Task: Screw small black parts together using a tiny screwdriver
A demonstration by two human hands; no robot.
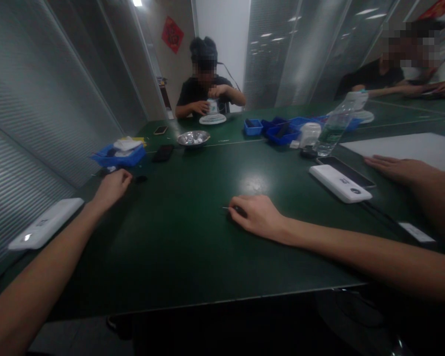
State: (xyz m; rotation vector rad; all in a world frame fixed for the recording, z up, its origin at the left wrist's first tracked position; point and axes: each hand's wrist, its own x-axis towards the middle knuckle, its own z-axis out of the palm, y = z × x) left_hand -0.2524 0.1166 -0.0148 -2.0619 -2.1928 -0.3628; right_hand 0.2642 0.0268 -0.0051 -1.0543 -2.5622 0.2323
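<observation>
My right hand [257, 215] rests on the green table [185, 237], its fingers closed around a small screwdriver [239, 211] with a dark handle. The screwdriver's thin metal shaft points left. My left hand [114, 189] is at the table's left side, just in front of a blue basket [120, 159]. Its fingers are curled together, and whatever they may hold is hidden. A small dark round piece [141, 179] lies right of those fingertips.
A metal bowl [193, 139] with small white parts and a black phone [163, 153] lie ahead. White power banks [46, 225] [339, 184] flank me. A water bottle [333, 128] stands right. Across, a person handles a white fan [212, 118]. Another person's hand [400, 170] lies at right.
</observation>
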